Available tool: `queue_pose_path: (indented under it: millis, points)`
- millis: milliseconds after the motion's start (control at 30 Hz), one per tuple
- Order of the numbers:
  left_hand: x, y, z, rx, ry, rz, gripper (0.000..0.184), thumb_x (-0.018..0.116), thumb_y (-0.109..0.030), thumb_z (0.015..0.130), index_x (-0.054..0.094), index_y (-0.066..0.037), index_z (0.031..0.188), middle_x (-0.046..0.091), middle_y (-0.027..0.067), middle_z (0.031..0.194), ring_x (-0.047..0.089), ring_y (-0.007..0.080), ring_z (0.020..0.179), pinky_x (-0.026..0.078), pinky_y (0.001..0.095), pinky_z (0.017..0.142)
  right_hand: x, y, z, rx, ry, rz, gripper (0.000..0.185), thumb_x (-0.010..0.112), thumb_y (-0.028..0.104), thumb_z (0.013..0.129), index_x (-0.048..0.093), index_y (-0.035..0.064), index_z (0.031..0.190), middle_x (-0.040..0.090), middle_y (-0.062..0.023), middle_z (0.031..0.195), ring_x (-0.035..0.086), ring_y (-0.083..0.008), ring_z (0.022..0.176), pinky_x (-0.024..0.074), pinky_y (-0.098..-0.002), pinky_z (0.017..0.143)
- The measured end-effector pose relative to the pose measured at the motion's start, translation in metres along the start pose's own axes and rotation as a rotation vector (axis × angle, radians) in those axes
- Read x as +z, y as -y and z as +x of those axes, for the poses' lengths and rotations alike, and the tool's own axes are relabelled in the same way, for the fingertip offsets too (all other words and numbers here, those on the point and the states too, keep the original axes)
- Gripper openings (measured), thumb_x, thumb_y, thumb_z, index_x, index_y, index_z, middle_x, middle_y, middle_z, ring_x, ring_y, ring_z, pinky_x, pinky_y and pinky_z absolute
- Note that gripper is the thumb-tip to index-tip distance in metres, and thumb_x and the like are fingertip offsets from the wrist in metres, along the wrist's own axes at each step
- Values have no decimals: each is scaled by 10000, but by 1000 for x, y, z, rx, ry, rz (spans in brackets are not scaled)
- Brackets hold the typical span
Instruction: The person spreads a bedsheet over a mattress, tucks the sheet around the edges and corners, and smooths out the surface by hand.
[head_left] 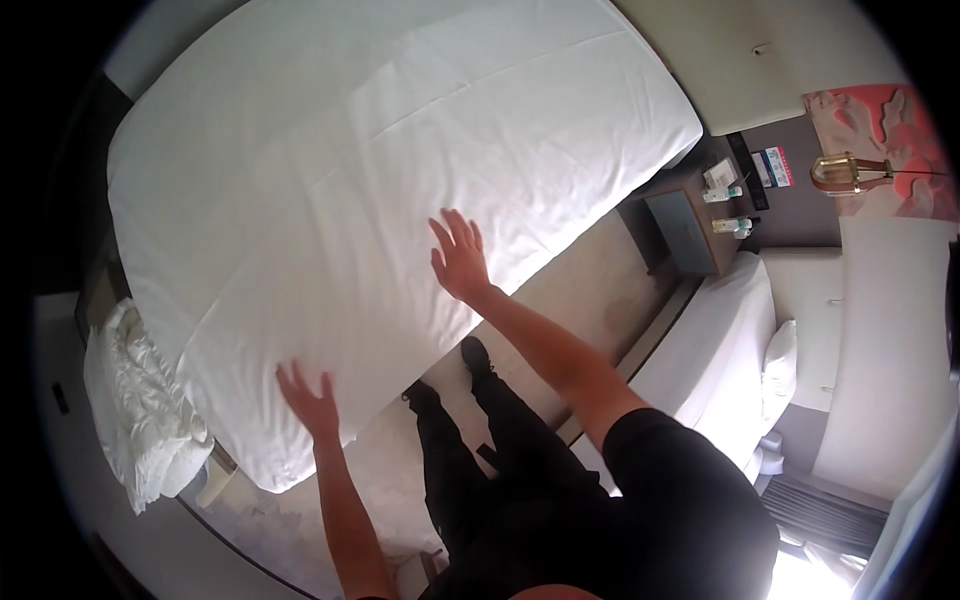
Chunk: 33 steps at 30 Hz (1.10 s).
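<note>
A bed covered with a white sheet (300, 200) fills the upper left and middle of the head view. Faint creases run across the sheet, and its near side hangs down by my feet. Over the bed's near edge is my left hand (310, 402), fingers spread and slightly blurred, holding nothing. Farther up and to the right, my right hand (460, 262) is also open above the sheet, its fingers stretched out. Whether either palm touches the cloth I cannot tell.
Crumpled white bedding (145, 410) lies at the left end of the bed. A nightstand (690, 225) with small bottles (728, 226) stands to the right, beside a second bed (715, 345) with a white pillow (780, 370). A lamp (840, 174) hangs on the far right. Pale floor (590, 285) separates the beds.
</note>
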<state>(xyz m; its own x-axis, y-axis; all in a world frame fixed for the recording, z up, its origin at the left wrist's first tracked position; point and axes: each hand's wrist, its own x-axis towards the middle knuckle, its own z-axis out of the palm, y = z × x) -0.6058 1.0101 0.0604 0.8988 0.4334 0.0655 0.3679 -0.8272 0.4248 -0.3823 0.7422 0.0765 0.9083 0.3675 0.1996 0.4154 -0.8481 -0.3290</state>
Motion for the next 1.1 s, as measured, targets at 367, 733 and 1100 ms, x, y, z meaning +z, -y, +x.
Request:
queue_pose_path:
  millis: [367,733,1100]
  points:
    - [26,38,-50,4,635,123,851,699,-282,611,267,-134,1329,132,242,1376,163,380,1270,238,467,1009,-15,-58,-160,323,950,95,676,586,285,719,293,181,1319,178,-124,1401,275,-347,1236,331,-441,959]
    - [44,31,-77,-193,951,-7,657,660,-343,638,474,7,1161,490,216,1160,444,318,1116,333,355,966,-140,-199,-494,357,999,-246,218,462,175,746,608,24,804,610,-138,824,589,-327,765,484,-424,655]
    - [154,-64,-131,1045,819,-246,210,586,-98,744,617,-109,952,635,49,846,602,179,701,499,294,646,-181,-337,-553,495,1058,-81,223,509,220,790,632,74,905,632,-96,878,606,-252,769,492,-362,679]
